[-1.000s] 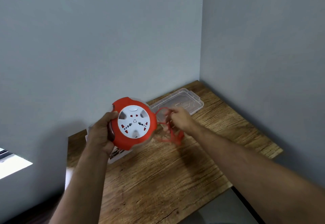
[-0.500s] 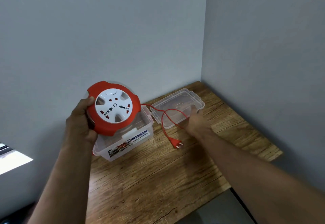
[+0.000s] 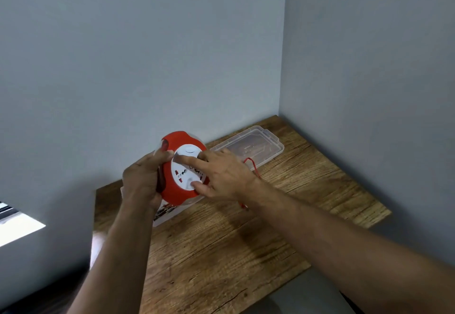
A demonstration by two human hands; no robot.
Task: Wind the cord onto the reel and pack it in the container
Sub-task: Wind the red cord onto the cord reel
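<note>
Right now I see the red reel [image 3: 175, 191] held up above the near-left part of the wooden table [image 3: 221, 252], my left hand [image 3: 142, 180] clenched around its left edge. My right hand [image 3: 222, 173] rests spread-fingered on its white socket face. Its red cord [image 3: 251, 163] trails right toward the clear lid [image 3: 273, 147] lying far right, while the container [image 3: 167, 214] peeks out just below the reel.

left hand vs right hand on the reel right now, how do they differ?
The left hand grips the reel by its red rim, fingers curled round the edge; the right hand lies on the white socket face with fingers spread and fairly straight. The left hand carries the reel above the table; the right hand only touches its front. Both are in contact with the reel.
</note>
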